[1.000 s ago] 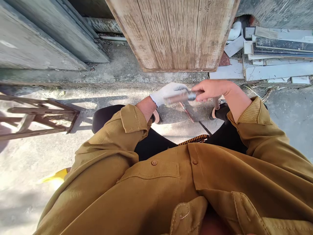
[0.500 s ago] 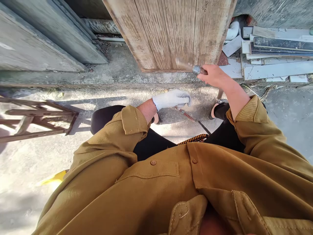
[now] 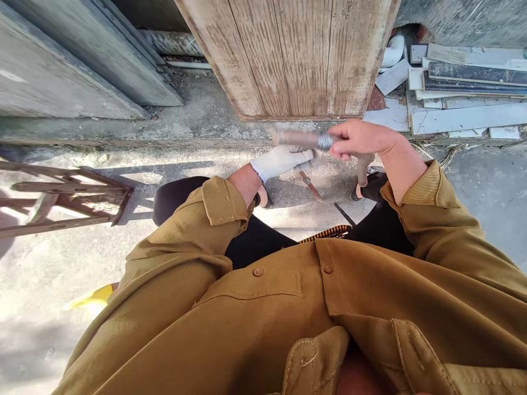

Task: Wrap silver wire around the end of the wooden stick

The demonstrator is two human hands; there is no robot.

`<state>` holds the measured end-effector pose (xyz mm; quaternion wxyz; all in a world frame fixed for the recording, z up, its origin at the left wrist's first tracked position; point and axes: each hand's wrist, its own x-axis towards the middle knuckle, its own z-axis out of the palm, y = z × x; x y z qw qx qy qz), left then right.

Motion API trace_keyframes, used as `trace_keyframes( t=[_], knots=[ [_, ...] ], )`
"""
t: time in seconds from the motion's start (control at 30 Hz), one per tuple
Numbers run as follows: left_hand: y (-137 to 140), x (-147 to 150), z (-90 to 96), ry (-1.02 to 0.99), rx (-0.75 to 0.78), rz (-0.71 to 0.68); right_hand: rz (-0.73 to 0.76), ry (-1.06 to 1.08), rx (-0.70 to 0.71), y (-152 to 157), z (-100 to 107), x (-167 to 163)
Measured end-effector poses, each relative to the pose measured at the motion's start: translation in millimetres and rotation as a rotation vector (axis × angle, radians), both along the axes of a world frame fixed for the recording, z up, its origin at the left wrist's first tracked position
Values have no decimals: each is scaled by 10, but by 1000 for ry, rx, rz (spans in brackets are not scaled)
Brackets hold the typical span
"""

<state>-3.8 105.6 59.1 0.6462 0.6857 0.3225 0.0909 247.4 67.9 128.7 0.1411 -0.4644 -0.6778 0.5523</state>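
My left hand [image 3: 284, 162], in a white knitted glove, is closed with its fingers curled. A thin reddish-brown rod [image 3: 312, 187] slants down from under those fingers; the gripped end is hidden. Bare, my right hand [image 3: 358, 137] grips a wooden tool [image 3: 298, 137] wound with silvery wire beside the fingers. One blurred arm of the tool stretches left, just above the gloved hand, and another wooden part hangs below my right hand. I cannot tell whether tool and glove touch. On the ground between my feet lies a thin black bar [image 3: 343, 214].
An upright wooden plank panel [image 3: 284, 60] stands on the concrete ledge ahead. White and dark boards [image 3: 465, 118] are stacked at right, near a white pipe [image 3: 393, 52]. Grey panels [image 3: 82, 66] lean at left, above a wooden frame [image 3: 66, 192]. Something yellow [image 3: 93, 296] lies behind my left side.
My right hand has come down with the wooden tool, whose left arm now lies over the glove. My left hand has shifted slightly left, and the rod now slants more steeply.
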Motion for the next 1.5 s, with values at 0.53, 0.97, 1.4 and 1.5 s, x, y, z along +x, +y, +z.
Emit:
trace_keyframes(
  t=[0.53, 0.97, 1.4, 1.5],
  knots=[
    [51, -82, 85, -64, 19, -87, 17, -863, 74, 140, -304, 52],
    [13, 43, -281, 75, 120, -237, -350, -74, 82, 17, -98, -61],
    [50, -43, -12, 97, 170, -93, 188, -1006, -60, 104, -358, 38],
    [100, -72, -46, 59, 104, -49, 349, -902, -150, 25, -287, -33]
  ],
)
